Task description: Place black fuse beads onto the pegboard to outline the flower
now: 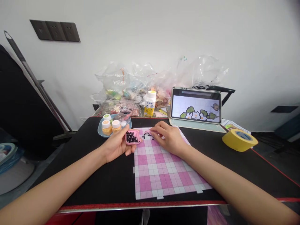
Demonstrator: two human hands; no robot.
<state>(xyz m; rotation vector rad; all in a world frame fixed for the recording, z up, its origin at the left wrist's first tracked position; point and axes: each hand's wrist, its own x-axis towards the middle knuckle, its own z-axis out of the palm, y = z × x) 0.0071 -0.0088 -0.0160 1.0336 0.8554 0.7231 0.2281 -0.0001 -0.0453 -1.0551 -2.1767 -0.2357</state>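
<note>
My left hand [118, 142] is closed round a small pink tray [140, 139] of black beads [132, 137], held just over the left edge of a pegboard. The pegboard [150, 182] has a pink-and-white checked look and lies flat. Near its far edge, a thin black outline of beads [152, 136] stands on it. Over that outline, my right hand [167, 136] pinches pink tweezers [152, 131]; their tips are too small to make out clearly.
A blue tray [100, 128] with several bead jars [107, 127] is at the left. Behind stand a yellow-and-white bottle [150, 104] and bags [117, 81]. A tablet [196, 106] shows a pixel flower pattern. Yellow tape [236, 140] lies right on the black mat [107, 184].
</note>
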